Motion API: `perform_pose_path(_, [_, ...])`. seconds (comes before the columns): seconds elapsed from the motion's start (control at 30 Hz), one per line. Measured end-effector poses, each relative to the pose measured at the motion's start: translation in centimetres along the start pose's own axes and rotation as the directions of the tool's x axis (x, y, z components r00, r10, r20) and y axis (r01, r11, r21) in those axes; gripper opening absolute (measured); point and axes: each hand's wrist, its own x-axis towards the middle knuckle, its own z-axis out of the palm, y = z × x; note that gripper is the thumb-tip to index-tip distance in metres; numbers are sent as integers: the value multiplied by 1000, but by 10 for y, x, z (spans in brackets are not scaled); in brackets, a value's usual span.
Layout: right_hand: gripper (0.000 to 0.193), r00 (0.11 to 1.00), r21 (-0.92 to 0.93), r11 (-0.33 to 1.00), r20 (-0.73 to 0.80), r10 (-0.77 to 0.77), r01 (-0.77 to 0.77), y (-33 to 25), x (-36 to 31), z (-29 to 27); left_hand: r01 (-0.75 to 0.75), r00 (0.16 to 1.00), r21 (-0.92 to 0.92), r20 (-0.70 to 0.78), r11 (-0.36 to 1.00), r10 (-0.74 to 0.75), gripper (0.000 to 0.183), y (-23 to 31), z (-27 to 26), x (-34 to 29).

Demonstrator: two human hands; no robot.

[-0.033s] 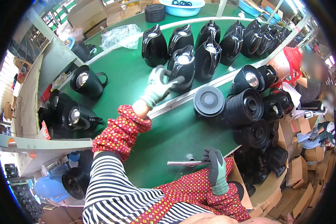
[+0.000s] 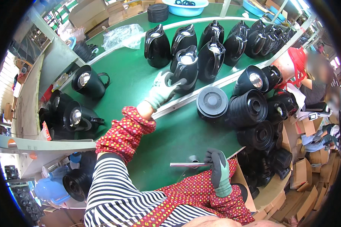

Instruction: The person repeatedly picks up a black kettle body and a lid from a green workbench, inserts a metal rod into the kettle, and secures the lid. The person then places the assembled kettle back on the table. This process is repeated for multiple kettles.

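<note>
Item in hand: a glossy black jug with a silvery top (image 2: 185, 73), upright on the smooth green table (image 2: 166, 138), just beyond a pale straight rail (image 2: 172, 106). The left grip (image 2: 162, 90), in a pale knitted glove with grey fingertips, touches its lower left side with fingers parted; whether it clasps firmly cannot be told. The right grip (image 2: 218, 170), similarly gloved, is closed around a slim silvery metal rod (image 2: 187, 164) above the table's near edge. Similar black jugs (image 2: 157, 49) stand behind and to the right in rows. Nearer than the rail are a round grey ridged lid (image 2: 212, 101) and black ribbed round parts (image 2: 248, 109). Crumpled clear plastic film (image 2: 122, 36) lies across the far rail; a light blue basin (image 2: 187, 12) sits beyond. Room: brown cardboard cartons (image 2: 304, 174) crowd the right side; a co-worker in dark clothing (image 2: 316, 90) is at far right.
</note>
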Motion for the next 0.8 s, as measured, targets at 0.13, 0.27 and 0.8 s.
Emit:
perform_pose_path(0.13, [41,999,-100,995,33,-15,18,-19,-9,13,87,996,-274,-12,958,-94,32,0,12,-31])
perform_pose_path(0.27, [40,999,-155,988,36,-19,24,-20,-18,8,52,998,-324,-15,944,-61,27,-1,12,-79])
perform_pose_path(0.8, [41,998,-178,984,57,-16,25,-14,-19,7,87,992,-301,-57,950,-109,31,20,0,-39])
